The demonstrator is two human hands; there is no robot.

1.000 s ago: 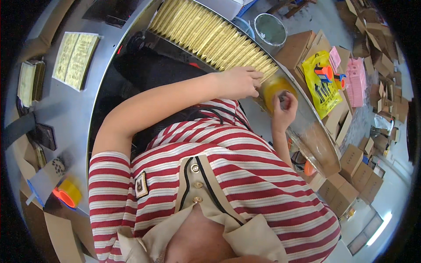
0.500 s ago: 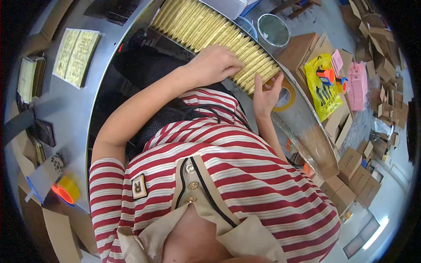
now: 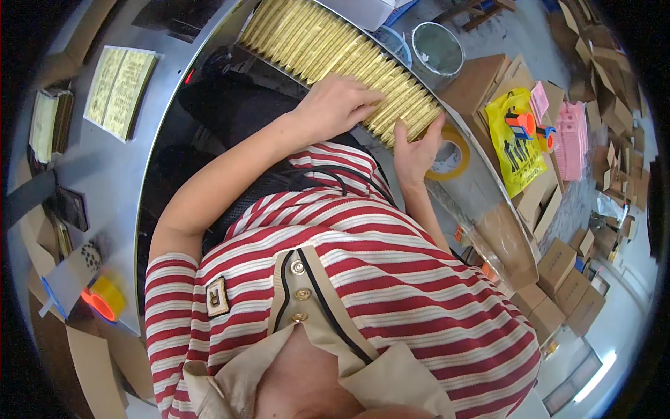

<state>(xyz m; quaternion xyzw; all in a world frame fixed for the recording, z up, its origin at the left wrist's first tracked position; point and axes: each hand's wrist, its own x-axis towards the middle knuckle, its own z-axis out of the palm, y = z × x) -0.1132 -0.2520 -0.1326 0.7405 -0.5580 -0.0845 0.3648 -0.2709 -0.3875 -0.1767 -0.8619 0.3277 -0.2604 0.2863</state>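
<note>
A long, tight row of flat gold packets (image 3: pixel 307 43) stands on edge across the upper middle, running from far left to near right. My left hand (image 3: pixel 340 108) lies over the near side of the row, its fingers bent and closed against packets toward the right part; what the fingertips grip is partly hidden. At the row's right end is my right hand (image 3: pixel 419 153). Its thumb and fingers are spread apart, with their tips touching the end packets. A wide roll of yellowish tape (image 3: pixel 460 157) lies just right of that hand, partly behind it.
On the metal table (image 3: pixel 164 91) at left lies a printed yellowish sheet stack (image 3: pixel 120 91), with an orange-and-yellow tape dispenser (image 3: pixel 105 304) nearer. Beyond the row are a round bucket (image 3: pixel 437 49) and a yellow plastic bag (image 3: pixel 513 143). Cardboard boxes (image 3: pixel 558 269) are piled at right.
My right hand has shifted a little left against the row's end, its thumb now farther left. The left hand stays on the row, its fingers slightly moved. The whole view has shifted slightly.
</note>
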